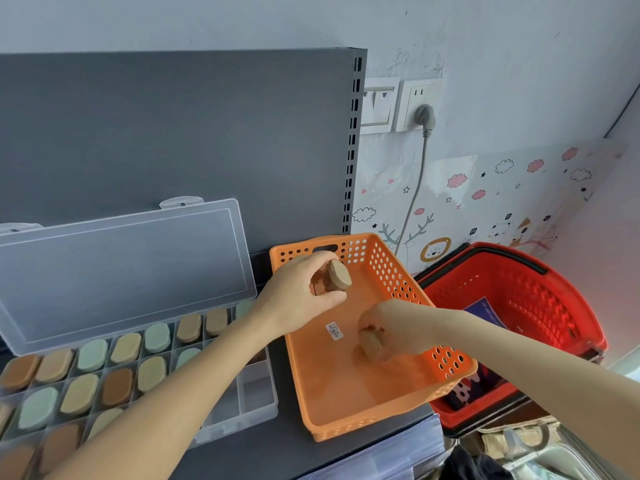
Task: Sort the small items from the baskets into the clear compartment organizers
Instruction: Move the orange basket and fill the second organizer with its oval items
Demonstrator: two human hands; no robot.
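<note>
An orange perforated basket (349,386) sits on the grey shelf, right of a clear compartment organizer (258,393) with its lid (121,268) propped open. Oval sponges in tan, brown and pale green fill most of its compartments; a few at the right end hold nothing. My left hand (301,292) is over the basket's far left corner, shut on a stack of tan and brown oval sponges (337,277). My right hand (388,330) is down inside the basket near its right wall, closed on a tan sponge (369,342) at the basket floor.
A red shopping basket (540,306) stands to the right, below shelf level, with bags beneath it. The shelf's dark grey back panel (173,133) rises behind the organizer. A wall socket with a grey plug (424,116) is above the baskets. A white label (334,330) is stuck on the orange basket's floor.
</note>
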